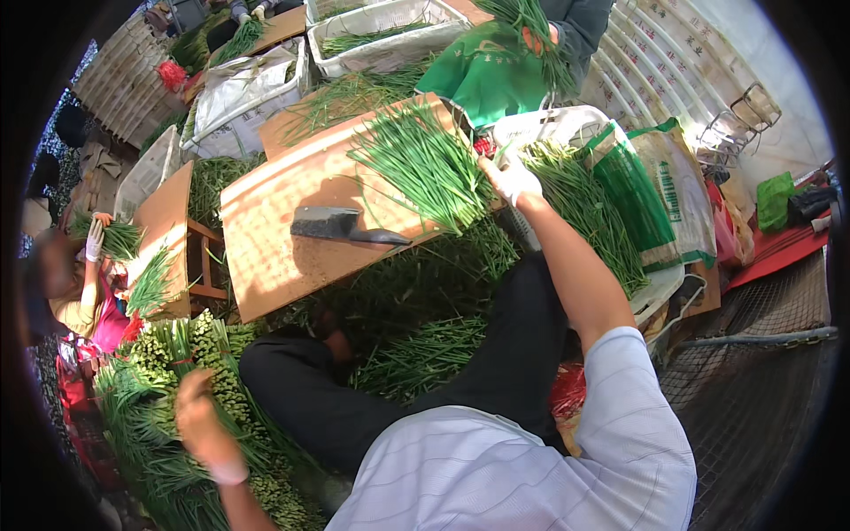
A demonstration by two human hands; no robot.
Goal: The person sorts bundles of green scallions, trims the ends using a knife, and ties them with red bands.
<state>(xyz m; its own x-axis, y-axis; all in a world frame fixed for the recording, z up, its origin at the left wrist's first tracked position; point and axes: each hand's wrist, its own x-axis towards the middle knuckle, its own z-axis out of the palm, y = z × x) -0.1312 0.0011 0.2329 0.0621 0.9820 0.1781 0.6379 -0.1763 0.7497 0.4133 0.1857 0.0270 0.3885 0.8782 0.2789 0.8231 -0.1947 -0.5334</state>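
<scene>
My left hand [207,428], in an orange-and-white glove and blurred, hovers over stacked bundles of green chives [153,372] at the lower left. Nothing shows in it. At the table's right end, my right hand [514,178] wears a white glove. Its fingers are at the cut ends of a loose pile of chives [425,162], close to some red ties [483,146]; whether it grips any of these cannot be seen. The pile lies on a tilted brown board [265,259]. A dark cleaver [329,224] rests on this board, its handle towards the front edge.
Right of the board, a white plastic crate [558,119] holds more chives [584,206] and a green-and-white sack [634,199]. Chives [425,358] lie between my legs. Opposite, a person in a green apron [491,73] holds chives; another person [86,285] works at left.
</scene>
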